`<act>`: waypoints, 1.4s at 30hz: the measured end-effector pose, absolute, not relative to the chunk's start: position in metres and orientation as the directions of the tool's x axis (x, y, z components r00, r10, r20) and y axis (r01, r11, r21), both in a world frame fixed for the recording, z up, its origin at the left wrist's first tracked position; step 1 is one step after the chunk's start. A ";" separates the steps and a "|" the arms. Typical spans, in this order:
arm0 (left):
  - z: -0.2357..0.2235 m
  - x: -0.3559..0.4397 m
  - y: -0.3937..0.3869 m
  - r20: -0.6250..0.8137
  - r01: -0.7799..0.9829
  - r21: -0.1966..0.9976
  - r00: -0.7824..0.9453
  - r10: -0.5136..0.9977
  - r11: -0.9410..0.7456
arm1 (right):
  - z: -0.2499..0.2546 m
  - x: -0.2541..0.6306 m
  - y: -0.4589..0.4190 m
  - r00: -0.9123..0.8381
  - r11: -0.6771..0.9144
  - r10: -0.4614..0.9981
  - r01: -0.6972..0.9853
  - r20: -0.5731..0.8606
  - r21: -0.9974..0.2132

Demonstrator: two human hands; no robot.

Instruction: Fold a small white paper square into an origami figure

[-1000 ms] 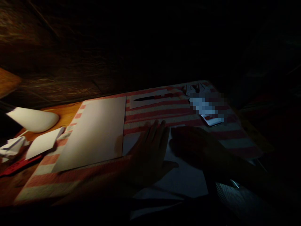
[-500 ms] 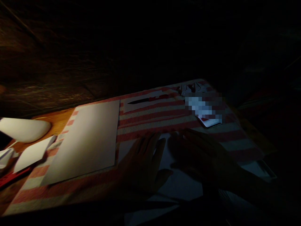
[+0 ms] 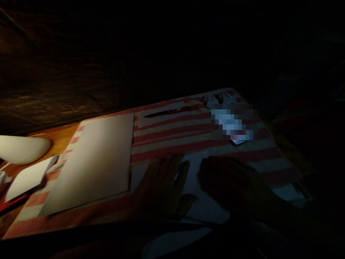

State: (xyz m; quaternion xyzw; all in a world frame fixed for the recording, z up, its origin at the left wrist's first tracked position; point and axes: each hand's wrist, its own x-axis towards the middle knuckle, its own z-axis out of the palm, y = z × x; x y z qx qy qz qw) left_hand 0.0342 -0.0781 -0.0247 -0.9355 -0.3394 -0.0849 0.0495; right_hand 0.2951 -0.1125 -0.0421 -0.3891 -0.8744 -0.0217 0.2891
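My left hand (image 3: pixel 163 187) lies flat on a sheet of white paper (image 3: pixel 206 207), its fingers stretched forward and the thumb out to the side. To the right of it my right hand (image 3: pixel 229 180) rests on the same sheet with its fingers bent and drawn together. Deep shadow hides the right fingertips and anything under them. Beneath the sheet is a red and white striped cloth (image 3: pixel 172 136). Another sheet seems to lie at the near edge, partly in darkness.
A large white sheet (image 3: pixel 94 158) lies left of my hands. Beyond is a dark-bladed knife (image 3: pixel 159 114) on a paper strip. A lit phone (image 3: pixel 239 142), partly blurred out, and folded paper pieces (image 3: pixel 219 99) lie far right. A white rounded object (image 3: pixel 27 149) stands at left.
My right hand has pulled back slightly toward me, its fingers now more bent. My left hand stays flat on the paper. The view has shifted slightly.
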 end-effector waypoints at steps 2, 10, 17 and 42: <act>-0.023 0.034 -0.077 0.175 0.635 -0.043 0.765 0.620 -0.771 | -0.043 0.295 -0.113 -0.526 0.692 0.672 0.696 0.521 -0.190; -0.022 0.036 -0.074 0.122 0.640 -0.028 0.765 0.633 -0.768 | -0.045 0.295 -0.114 -0.513 0.657 0.714 0.726 0.477 -0.204; -0.025 0.032 -0.068 0.092 0.633 0.033 0.768 0.633 -0.773 | -0.038 0.292 -0.110 -0.540 0.645 0.733 0.746 0.414 -0.169; -0.019 0.036 -0.064 0.061 0.646 0.148 0.750 0.659 -0.749 | -0.036 0.307 -0.088 -0.509 0.617 0.780 0.721 0.363 -0.315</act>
